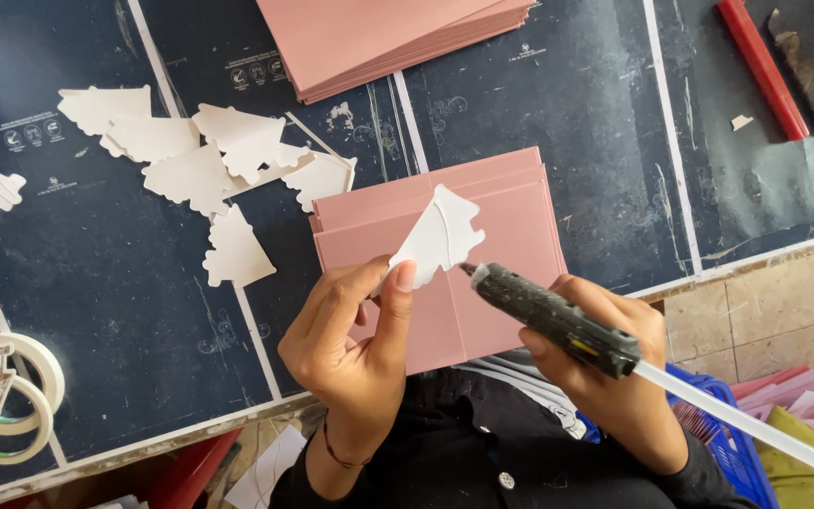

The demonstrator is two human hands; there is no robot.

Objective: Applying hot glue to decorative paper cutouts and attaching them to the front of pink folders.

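The counter (124, 311) is covered in dark blue printed sheets, taped with white strips, and it fills most of the view. At its far edge lies a thick stack of pink cards (398, 38). A second, thinner pile of pink folded cards (511, 236) sits in the middle, just in front of the person. To the left of it a scatter of white tree-shaped cutouts (200, 160) lies loose, some overlapping. At the lower left edge are two rolls of tape (11, 405), touching. At the far right a red bar (760, 66) lies on a dark sheet, and a blue basket (732, 452) stands below the counter's edge.

The left hand (350, 349) is raised over the middle pile, its fingers (405, 278) pinched shut on the lower corner of a white cutout (440, 236), which is held up tilted above the pink cards. The right hand (614, 368) is wrapped closed around a dark glue gun (553, 320), with a clear glue stick (746, 424) jutting out behind toward the lower right. The gun's nozzle points at the cutout's lower edge and seems to be just touching it, though the contact is hard to make out.
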